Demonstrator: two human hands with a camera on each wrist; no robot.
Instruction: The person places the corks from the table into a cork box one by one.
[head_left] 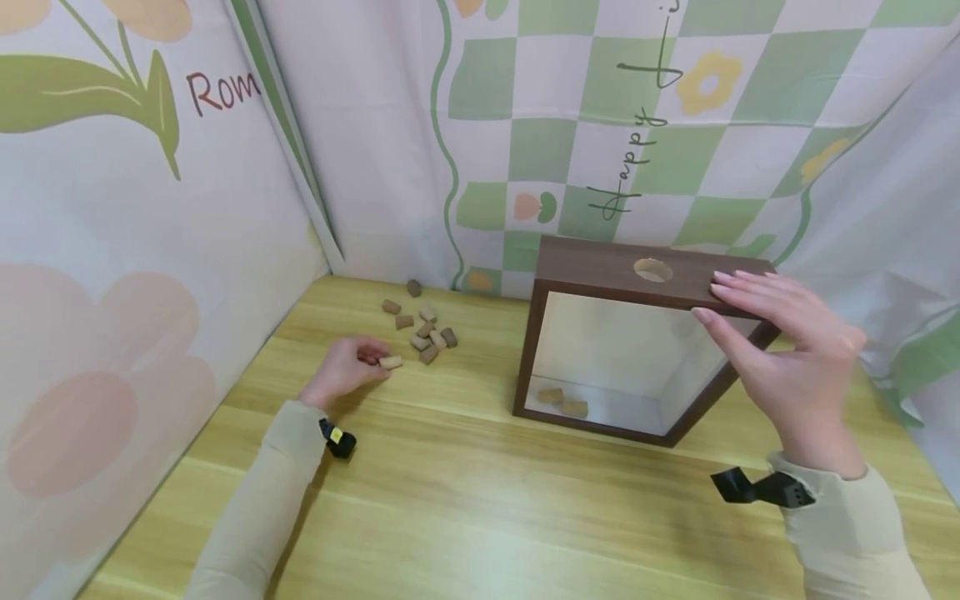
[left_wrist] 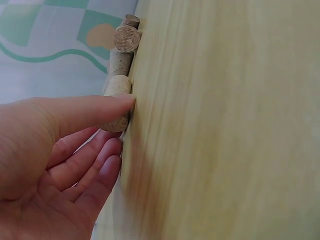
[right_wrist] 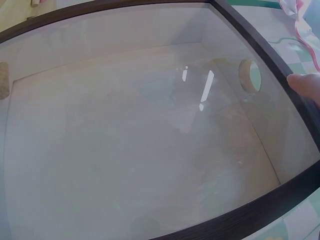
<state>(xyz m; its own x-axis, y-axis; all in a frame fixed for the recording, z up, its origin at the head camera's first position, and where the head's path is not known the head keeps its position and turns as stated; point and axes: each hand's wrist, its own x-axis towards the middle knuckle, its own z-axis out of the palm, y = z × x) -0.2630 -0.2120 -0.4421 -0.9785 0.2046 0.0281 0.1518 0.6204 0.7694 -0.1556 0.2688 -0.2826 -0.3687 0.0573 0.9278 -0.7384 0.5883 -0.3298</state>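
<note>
Left hand (head_left: pixel 349 367) pinches a cork (head_left: pixel 391 362) left of the box (head_left: pixel 585 259); right hand (head_left: pixel 798 358) rests on top

The cork lies at the fingertips of the left hand, well to the left of the box and low against the table (head_left: pixel 480 517). The thumb crosses the cork on one side and the fingers bend in behind it, so this hand is only slightly parted, by the width of what it grasps. In the left wrist view the cork is pale and partly covered by the thumb, with the other fingers loosely curved beside the table's surface.

The right hand is at the box itself, well apart from the pinched cork. Its fingers lie nearly straight across the right end of the box's top, and the thumb is spread from them along the front upper edge. It grasps no cork; the right wrist view shows the thumb touching the dark frame (right_wrist: pixel 232 220).

Left of the box, just beyond the left hand, the loose corks (head_left: pixel 428 354) form a scattered group, some touching, in lighter and darker browns. Inside the box, at its lower left, two inner corks (head_left: pixel 574 409) lie near each other on the floor. The round hole (head_left: pixel 653 270) in the box's top sits just left of the right hand's fingers. Behind the box hangs a checked curtain (head_left: pixel 543 150).
</note>
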